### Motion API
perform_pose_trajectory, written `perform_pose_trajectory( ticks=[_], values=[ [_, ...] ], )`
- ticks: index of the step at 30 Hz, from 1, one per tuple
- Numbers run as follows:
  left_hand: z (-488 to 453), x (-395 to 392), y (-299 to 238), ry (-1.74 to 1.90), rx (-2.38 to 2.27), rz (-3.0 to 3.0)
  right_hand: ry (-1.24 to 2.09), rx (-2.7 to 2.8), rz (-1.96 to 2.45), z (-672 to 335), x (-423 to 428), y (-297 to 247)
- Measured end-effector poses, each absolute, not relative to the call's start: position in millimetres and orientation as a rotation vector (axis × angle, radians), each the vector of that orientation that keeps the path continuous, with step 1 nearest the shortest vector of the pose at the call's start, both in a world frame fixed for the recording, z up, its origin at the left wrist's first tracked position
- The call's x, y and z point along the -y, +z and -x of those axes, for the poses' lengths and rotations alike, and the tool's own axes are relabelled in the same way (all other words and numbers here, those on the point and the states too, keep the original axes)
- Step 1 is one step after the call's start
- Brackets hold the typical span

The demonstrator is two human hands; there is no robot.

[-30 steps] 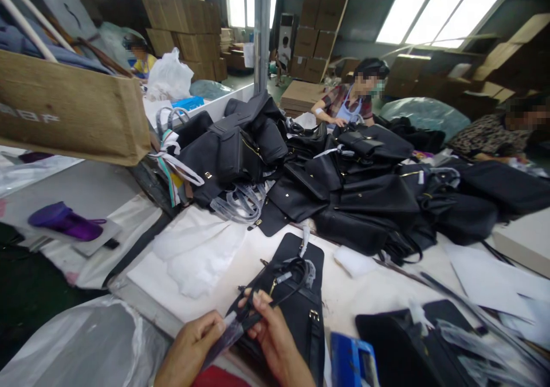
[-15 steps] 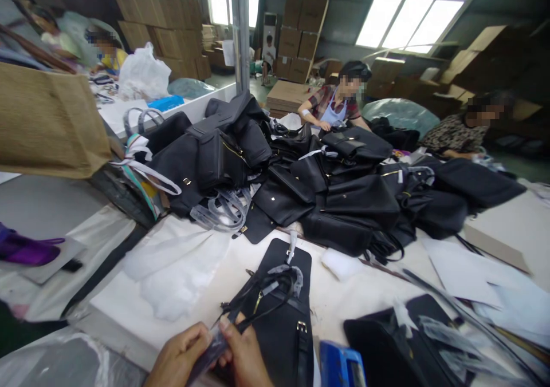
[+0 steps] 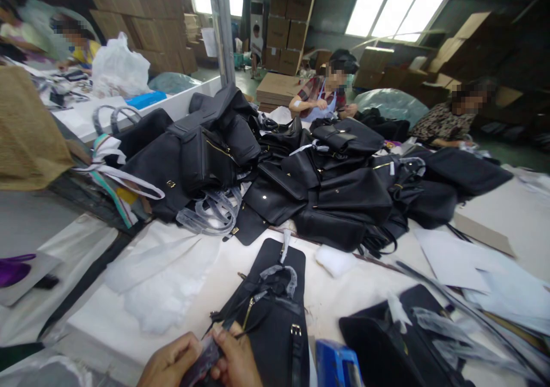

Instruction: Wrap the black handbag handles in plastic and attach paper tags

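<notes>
A black handbag [image 3: 275, 318] lies flat on the white table [image 3: 344, 295] right in front of me, its thin black straps [image 3: 258, 295] partly wrapped in clear plastic. My left hand [image 3: 167, 364] and my right hand [image 3: 238, 361] meet at the bottom edge. Both pinch a strap end covered by a clear plastic sleeve [image 3: 206, 355]. The fingers of both hands are closed on it. The lower part of both hands is cut off by the frame.
A big heap of black handbags [image 3: 301, 175] fills the table's middle. Another black bag [image 3: 395, 341] and a blue object [image 3: 335, 367] lie at the right. White foam sheets [image 3: 163, 284] lie at the left. Two people [image 3: 322, 92] work across the table, paper sheets [image 3: 472, 267] at right.
My view has swung to the right and dipped. Both hands have drawn closer to me with the strap, and the right fingers have folded down over the plastic sleeve.
</notes>
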State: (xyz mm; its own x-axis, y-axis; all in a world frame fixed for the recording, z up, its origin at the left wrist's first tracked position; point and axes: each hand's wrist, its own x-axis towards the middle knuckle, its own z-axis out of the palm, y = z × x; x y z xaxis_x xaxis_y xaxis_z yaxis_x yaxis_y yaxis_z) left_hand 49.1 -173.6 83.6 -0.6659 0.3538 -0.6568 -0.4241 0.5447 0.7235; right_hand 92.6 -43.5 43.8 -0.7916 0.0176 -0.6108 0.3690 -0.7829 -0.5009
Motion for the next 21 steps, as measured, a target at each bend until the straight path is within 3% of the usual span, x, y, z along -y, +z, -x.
perform_pose_trajectory(
  ticks=[9, 21],
  values=[
    [-44, 174, 99, 1.121, -2.089, 0.086, -2.773, -0.353, -0.909, -97, -6, 54],
    [-40, 158, 106, 1.152, -2.032, 0.119, -2.723, -0.671, -0.744, -91, 19, 53]
  ],
)
